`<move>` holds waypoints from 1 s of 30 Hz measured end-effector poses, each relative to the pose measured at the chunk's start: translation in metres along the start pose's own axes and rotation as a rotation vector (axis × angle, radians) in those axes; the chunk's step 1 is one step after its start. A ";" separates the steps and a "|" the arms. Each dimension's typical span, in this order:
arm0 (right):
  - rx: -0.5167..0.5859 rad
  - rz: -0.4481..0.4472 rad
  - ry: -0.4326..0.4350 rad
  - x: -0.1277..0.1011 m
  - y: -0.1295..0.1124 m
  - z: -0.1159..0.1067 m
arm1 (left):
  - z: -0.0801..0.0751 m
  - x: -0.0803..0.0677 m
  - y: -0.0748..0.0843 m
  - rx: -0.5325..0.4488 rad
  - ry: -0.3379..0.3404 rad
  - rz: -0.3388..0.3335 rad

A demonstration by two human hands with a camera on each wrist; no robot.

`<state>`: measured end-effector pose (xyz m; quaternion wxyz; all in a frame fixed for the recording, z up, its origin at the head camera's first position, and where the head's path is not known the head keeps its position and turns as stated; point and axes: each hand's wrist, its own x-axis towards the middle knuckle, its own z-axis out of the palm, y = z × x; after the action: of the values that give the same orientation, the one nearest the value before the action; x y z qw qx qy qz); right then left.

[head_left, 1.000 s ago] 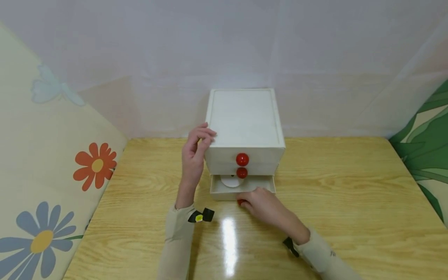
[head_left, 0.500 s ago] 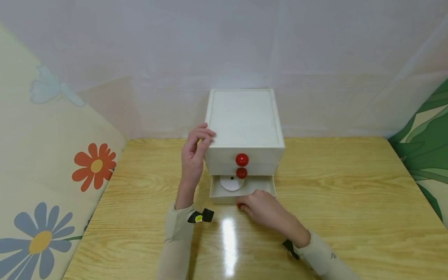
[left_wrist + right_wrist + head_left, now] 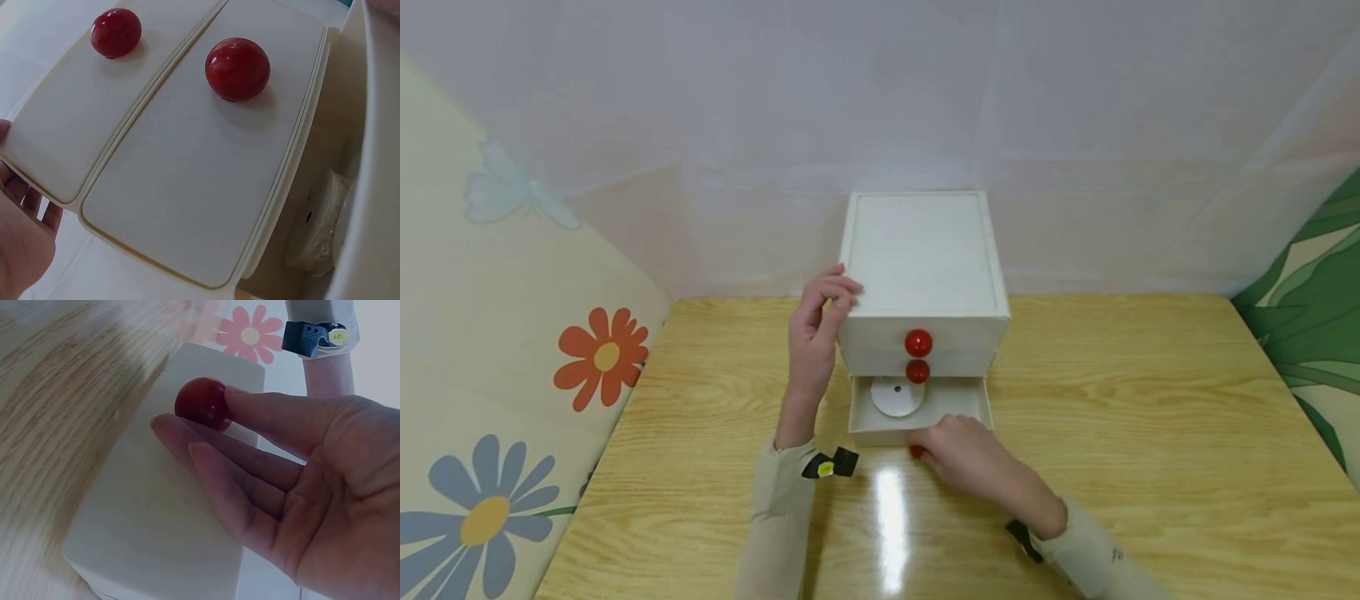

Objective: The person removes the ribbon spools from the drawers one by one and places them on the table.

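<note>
A white drawer cabinet [image 3: 921, 250] stands on the wooden table with its bottom drawer [image 3: 880, 437] pulled partway out. My right hand [image 3: 966, 458] pinches that drawer's round red knob [image 3: 203, 403] between thumb and fingers. Inside the drawer, toward the left, lies a white disc [image 3: 897, 397] with a small dark hole in its middle. In the left wrist view this white round piece [image 3: 317, 228] has a thick, uneven side. My left hand [image 3: 816, 333] rests against the cabinet's left side, its fingertips over the top edge.
Two upper drawers are closed, with an upper red knob [image 3: 918, 342] and a middle red knob [image 3: 917, 371]. The wooden table [image 3: 1120, 417] reaches out on both sides. A pale wall covering [image 3: 760, 100] rises behind, and a flowered panel [image 3: 497, 333] stands at the left.
The bottom drawer has slid farther out toward me, with my right hand on its knob. More of the white disc shows now. My left hand has stayed in place.
</note>
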<state>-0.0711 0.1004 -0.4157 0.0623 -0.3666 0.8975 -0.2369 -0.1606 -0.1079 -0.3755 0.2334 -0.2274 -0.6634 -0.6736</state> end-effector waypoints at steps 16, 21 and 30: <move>-0.045 0.001 -0.071 -0.008 -0.013 -0.004 | 0.000 0.000 -0.001 -0.020 0.001 0.017; -0.046 0.006 -0.098 -0.009 -0.015 -0.004 | 0.000 -0.001 0.000 -0.016 0.002 0.003; 0.091 -0.083 0.128 -0.005 -0.008 -0.018 | 0.000 -0.001 -0.001 -0.017 0.000 0.011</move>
<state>-0.0679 0.1054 -0.3969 0.0117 -0.3844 0.8721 -0.3025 -0.1607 -0.1081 -0.3769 0.2352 -0.2332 -0.6562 -0.6780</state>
